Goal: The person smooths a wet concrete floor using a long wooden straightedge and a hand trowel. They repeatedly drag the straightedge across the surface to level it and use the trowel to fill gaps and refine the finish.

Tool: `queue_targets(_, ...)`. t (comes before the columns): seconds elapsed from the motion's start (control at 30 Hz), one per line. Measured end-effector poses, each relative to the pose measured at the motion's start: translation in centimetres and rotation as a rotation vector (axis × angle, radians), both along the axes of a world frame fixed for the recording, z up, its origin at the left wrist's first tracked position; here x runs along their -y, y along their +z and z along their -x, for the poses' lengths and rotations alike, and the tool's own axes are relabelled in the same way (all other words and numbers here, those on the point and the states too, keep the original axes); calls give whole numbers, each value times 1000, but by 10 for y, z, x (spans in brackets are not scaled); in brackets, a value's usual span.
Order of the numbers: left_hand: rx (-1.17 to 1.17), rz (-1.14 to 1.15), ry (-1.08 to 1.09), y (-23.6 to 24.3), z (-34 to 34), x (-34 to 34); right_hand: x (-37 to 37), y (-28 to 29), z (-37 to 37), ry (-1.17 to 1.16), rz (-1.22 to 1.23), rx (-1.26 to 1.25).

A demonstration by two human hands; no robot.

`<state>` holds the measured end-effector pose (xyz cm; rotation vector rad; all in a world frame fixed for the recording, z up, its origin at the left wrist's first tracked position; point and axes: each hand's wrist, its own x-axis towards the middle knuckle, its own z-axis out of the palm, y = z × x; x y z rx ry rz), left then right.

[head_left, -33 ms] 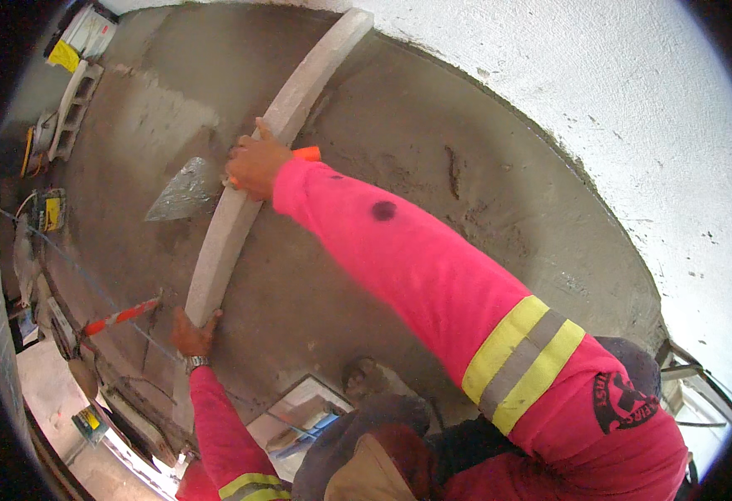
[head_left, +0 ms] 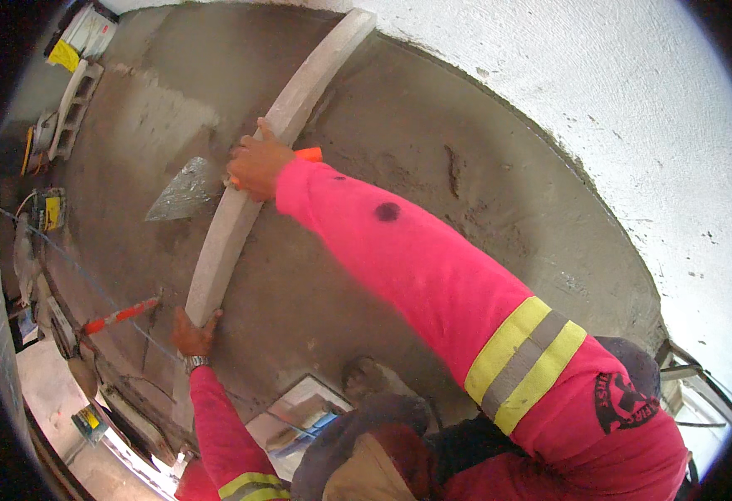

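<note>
Hardly anything moved: the right hand and long bar slid slightly right. Right fingers curl round the bar's middle and seemingly a trowel; the left hand grips its near end. Wet-looking cement lies under the bar. Best keep it flat, pushing evenly. Right of the bar, a dark badge with letters marks the pink sleeve.
</note>
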<state>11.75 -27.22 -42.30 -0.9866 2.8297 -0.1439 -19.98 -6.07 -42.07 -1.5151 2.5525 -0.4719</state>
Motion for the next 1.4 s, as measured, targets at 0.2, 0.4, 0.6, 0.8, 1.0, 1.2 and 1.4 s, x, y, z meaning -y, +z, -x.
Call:
queue_targets(0.2, 103, 12, 52, 10, 3, -18, -9, 0, -7, -9, -35, 1)
queue_targets(0.4, -24, 58, -31, -5, -16, -14, -15, 3, -8, 20, -12, 7)
queue_targets(0.6, -15, 26, -38, -8, -23, -16, -19, 6, -10, 34, -28, 26)
queue_targets(0.8, 15, 7, -11, 0, -25, -30, -34, 13, -19, 26, -47, -4)
queue_targets(1.0, 73, -68, 56, 22, -9, -62, -50, 3, -27, -5, 12, -39)
queue_targets(1.2, -39, -38, -78, -4, -36, -52, -66, 1, -37, -27, -31, -3)
queue_targets(1.4, -82, 90, -206, -2, -48, -58, -84, 7, -52, -34, -20, -39)
